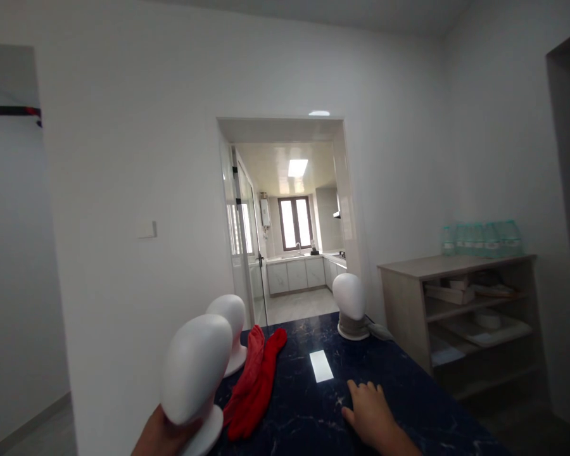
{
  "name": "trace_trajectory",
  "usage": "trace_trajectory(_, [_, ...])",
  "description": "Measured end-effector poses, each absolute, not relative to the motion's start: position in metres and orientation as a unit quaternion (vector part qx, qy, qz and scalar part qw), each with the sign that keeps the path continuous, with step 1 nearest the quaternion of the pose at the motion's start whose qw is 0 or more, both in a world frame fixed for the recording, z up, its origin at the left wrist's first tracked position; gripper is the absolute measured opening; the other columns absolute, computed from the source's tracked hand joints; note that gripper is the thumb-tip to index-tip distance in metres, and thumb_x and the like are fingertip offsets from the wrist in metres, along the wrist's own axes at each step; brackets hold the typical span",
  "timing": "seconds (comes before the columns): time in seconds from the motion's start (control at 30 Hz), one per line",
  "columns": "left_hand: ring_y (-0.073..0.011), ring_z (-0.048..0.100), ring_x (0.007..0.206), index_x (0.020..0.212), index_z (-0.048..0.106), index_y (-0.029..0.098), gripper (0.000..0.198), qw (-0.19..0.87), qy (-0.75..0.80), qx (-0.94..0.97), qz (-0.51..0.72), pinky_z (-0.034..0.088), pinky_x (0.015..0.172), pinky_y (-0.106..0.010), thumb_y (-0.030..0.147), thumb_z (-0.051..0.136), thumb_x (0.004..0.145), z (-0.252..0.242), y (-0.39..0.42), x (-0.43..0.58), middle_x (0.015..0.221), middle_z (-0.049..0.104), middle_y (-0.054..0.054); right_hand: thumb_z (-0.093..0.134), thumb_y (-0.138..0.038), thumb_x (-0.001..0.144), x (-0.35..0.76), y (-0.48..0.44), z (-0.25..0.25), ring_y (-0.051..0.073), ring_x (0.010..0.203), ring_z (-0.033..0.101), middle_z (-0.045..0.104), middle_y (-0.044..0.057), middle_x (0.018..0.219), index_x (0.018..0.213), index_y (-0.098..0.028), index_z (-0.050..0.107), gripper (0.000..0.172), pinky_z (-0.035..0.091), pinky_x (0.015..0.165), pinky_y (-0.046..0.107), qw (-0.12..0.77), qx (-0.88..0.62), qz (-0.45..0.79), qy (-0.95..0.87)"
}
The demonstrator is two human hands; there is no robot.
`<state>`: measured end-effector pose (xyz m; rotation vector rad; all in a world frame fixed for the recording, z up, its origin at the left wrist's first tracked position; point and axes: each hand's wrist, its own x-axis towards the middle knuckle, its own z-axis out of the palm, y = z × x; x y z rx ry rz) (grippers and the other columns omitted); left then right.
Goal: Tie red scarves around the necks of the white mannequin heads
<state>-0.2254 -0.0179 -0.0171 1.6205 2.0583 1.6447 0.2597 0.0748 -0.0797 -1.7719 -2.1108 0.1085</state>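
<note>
Three white mannequin heads show; my left hand [159, 434] grasps the nearest mannequin head [194, 370] at lower left, base tilted off the bench [408, 392] — right hand [370, 415] lies released, flat, beside a red cloth [254, 386].

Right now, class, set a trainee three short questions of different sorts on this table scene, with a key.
1. True or false: the right hand rests flat on the dark table.
2. Which thing does the left hand hold at its base? A) the red cloth B) the nearest white foam head C) a bottle
3. Fill the gap: ___ white foam heads stand on or over the table.

Key: 1 true. 2 B. 3 three: the nearest, the middle foam head beside the cloth, the far foam head.
</note>
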Motion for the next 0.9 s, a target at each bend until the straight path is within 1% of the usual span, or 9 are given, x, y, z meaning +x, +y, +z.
trace_trajectory(0.07, [-0.0472, 0.078, 0.109, 0.108, 0.073, 0.019, 0.069, 0.097, 0.648, 0.540, 0.529, 0.066, 0.098, -0.056, 0.060, 0.087, 0.054, -0.021, -0.016, -0.195, 0.106, 0.088, -0.011, 0.064, -0.039, 0.092, 0.259, 0.077, -0.078, 0.046, 0.130, 0.068, 0.081, 0.021, 0.126, 0.134, -0.022, 0.076, 0.046, 0.045, 0.116, 0.061, 0.207, -0.628, 0.046, -0.748])
trace_trajectory(0.13, [-0.0497, 0.075, 0.115, 0.108, 0.073, 0.021, 0.072, 0.115, 0.631, 0.546, 0.539, 0.063, 0.105, -0.059, 0.058, 0.088, 0.049, -0.033, -0.009, -0.154, 0.116, 0.086, -0.011, 0.059, -0.040, 0.096, 0.259, 0.080, -0.075, 0.041, 0.127, 0.070, 0.082, 0.018, 0.124, 0.123, -0.023, 0.080, 0.038, 0.048, 0.114, 0.054, 0.265, -0.593, 0.093, -0.754])
trace_trajectory(0.17, [-0.0497, 0.072, 0.124, 0.121, 0.070, 0.020, 0.080, 0.111, 0.606, 0.555, 0.559, 0.060, 0.111, -0.059, 0.058, 0.086, 0.052, -0.042, -0.004, -0.132, 0.128, 0.083, -0.012, 0.058, -0.041, 0.098, 0.259, 0.081, -0.073, 0.038, 0.126, 0.072, 0.082, 0.016, 0.125, 0.121, -0.024, 0.081, 0.037, 0.050, 0.113, 0.050, 0.306, -0.558, 0.137, -0.759])
trace_trajectory(0.27, [-0.0498, 0.064, 0.137, 0.137, 0.062, 0.015, 0.090, 0.111, 0.580, 0.590, 0.551, 0.052, 0.122, -0.058, 0.050, 0.085, 0.057, -0.067, 0.010, -0.067, 0.144, 0.074, -0.019, 0.062, -0.050, 0.098, 0.255, 0.082, -0.068, 0.033, 0.128, 0.073, 0.081, 0.011, 0.132, 0.131, -0.026, 0.078, 0.044, 0.053, 0.112, 0.044, 0.416, -0.417, 0.303, -0.749])
trace_trajectory(0.37, [-0.0468, 0.067, 0.136, 0.137, 0.062, 0.015, 0.088, 0.119, 0.518, 0.631, 0.565, 0.055, 0.118, -0.057, 0.044, 0.087, 0.057, -0.084, 0.025, -0.019, 0.143, 0.074, -0.023, 0.070, -0.061, 0.095, 0.250, 0.076, -0.062, 0.037, 0.130, 0.072, 0.081, 0.011, 0.134, 0.137, -0.028, 0.076, 0.054, 0.055, 0.111, 0.047, 0.450, -0.324, 0.395, -0.733])
trace_trajectory(0.5, [-0.0450, 0.074, 0.123, 0.125, 0.070, 0.016, 0.079, 0.112, 0.517, 0.613, 0.587, 0.062, 0.107, -0.056, 0.037, 0.089, 0.050, -0.089, 0.048, 0.014, 0.127, 0.080, -0.021, 0.070, -0.063, 0.096, 0.246, 0.063, -0.051, 0.038, 0.125, 0.073, 0.080, 0.010, 0.136, 0.138, -0.028, 0.076, 0.054, 0.055, 0.108, 0.049, 0.448, -0.265, 0.396, -0.757])
trace_trajectory(0.67, [-0.0429, 0.078, 0.104, 0.099, 0.075, 0.023, 0.065, 0.099, 0.571, 0.569, 0.583, 0.068, 0.092, -0.054, 0.046, 0.094, 0.042, -0.084, 0.071, 0.033, 0.100, 0.084, -0.013, 0.077, -0.043, 0.094, 0.246, 0.061, -0.049, 0.036, 0.131, 0.070, 0.075, 0.010, 0.145, 0.149, -0.027, 0.068, 0.058, 0.053, 0.112, 0.047, 0.447, -0.253, 0.395, -0.762])
trace_trajectory(0.77, [-0.0419, 0.079, 0.102, 0.097, 0.076, 0.022, 0.065, 0.102, 0.562, 0.585, 0.576, 0.068, 0.091, -0.053, 0.051, 0.094, 0.042, -0.081, 0.074, 0.038, 0.099, 0.085, -0.012, 0.080, -0.029, 0.087, 0.246, 0.065, -0.053, 0.035, 0.129, 0.070, 0.077, 0.008, 0.143, 0.146, -0.026, 0.069, 0.061, 0.054, 0.111, 0.045, 0.450, -0.265, 0.388, -0.760])
trace_trajectory(0.9, [-0.0392, 0.080, 0.100, 0.098, 0.079, 0.022, 0.061, 0.127, 0.539, 0.644, 0.527, 0.068, 0.094, -0.050, 0.053, 0.093, 0.048, -0.080, 0.073, 0.036, 0.103, 0.087, -0.013, 0.081, -0.024, 0.079, 0.245, 0.068, -0.055, 0.034, 0.124, 0.072, 0.079, 0.010, 0.138, 0.138, -0.024, 0.073, 0.060, 0.056, 0.104, 0.042, 0.451, -0.268, 0.393, -0.755])
